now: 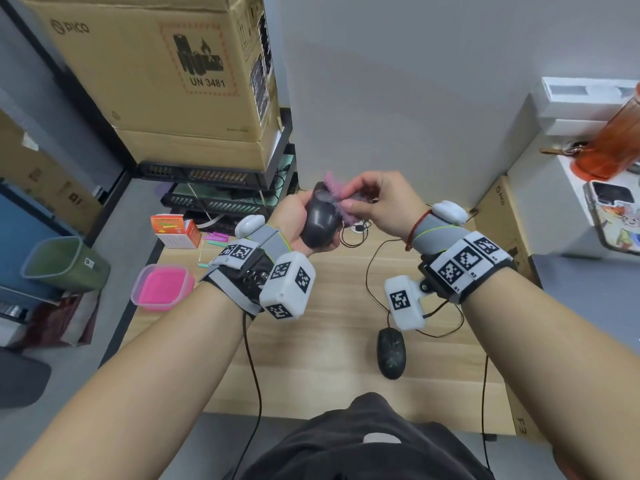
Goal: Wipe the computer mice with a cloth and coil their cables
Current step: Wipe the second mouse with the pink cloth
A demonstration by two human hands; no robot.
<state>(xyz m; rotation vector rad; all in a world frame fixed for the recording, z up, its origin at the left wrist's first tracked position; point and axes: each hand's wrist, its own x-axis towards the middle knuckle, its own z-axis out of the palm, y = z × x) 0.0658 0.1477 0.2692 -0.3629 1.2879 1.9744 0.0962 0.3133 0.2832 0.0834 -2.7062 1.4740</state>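
Left hand [297,216] is cupping a black mouse [319,221] from below, fingers curled round its body, lifting it clear of the table [311,341]. Right hand [379,202] is pinching a purple cloth [335,197] and pressing it on the mouse's front end. Wiping is looking to be under way on this one.

A second mouse [391,353] is lying on the table near the right forearm, speckled and probably not yet wiped. Its cable [372,268] is trailing loose across the wood toward the held mouse; no cable is showing as coiled.

Risks, as judged:
- The held mouse's cable is dangling below the hands; whether it is crossing the other cable I cannot tell. If so, pulling up could be dragging the second mouse.
- The wrist rigs are hanging close over the loose cable and may be snagging it.
- The cloth is bunched small, so it could be slipping from the pinch.
- A pink tub [162,287] is sitting at the table's left edge; a sweeping elbow or cable could be knocking it off.
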